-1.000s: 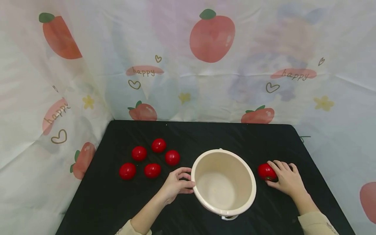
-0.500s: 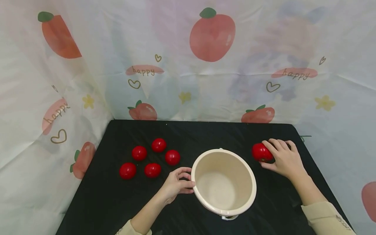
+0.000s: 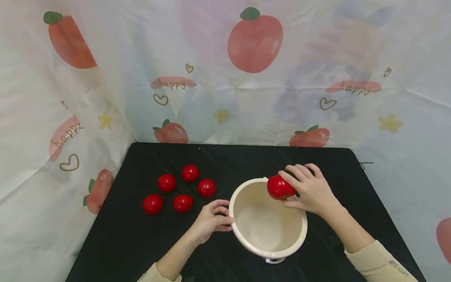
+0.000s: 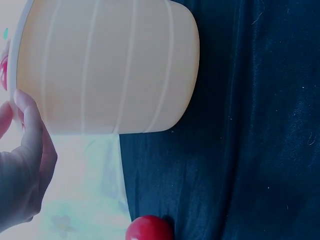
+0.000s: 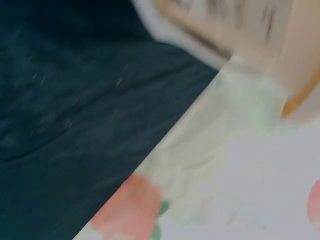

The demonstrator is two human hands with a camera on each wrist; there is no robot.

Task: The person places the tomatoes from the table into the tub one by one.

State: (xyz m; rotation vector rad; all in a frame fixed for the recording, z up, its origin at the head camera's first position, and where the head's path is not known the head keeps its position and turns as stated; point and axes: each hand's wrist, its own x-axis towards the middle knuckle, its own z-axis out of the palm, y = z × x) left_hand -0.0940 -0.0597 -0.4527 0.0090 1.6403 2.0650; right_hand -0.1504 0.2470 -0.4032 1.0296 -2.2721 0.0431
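A cream bucket (image 3: 262, 231) stands at the middle of the black table, its mouth facing up. My left hand (image 3: 208, 221) pinches its left rim, thumb on one side and fingers on the other; the left wrist view shows the same hand (image 4: 27, 165) at the rim and the bucket's ribbed wall (image 4: 110, 65). Above the bucket's far right rim, my right hand (image 3: 310, 192) grips a shiny red tomato (image 3: 279, 187) that overlaps the opening. The bucket's visible bottom is bare. In the right wrist view the held tomato does not show.
Several more red tomatoes (image 3: 182, 203) lie grouped on the table (image 3: 116, 243), left of the bucket. A white bucket handle (image 3: 275, 261) hangs at its near side. Behind and to the left, a printed fruit-pattern cloth (image 3: 211, 105) borders the table.
My right hand has lifted the tomato from the table at the right and carried it left over the bucket's rim. The left hand and bucket have stayed in place.
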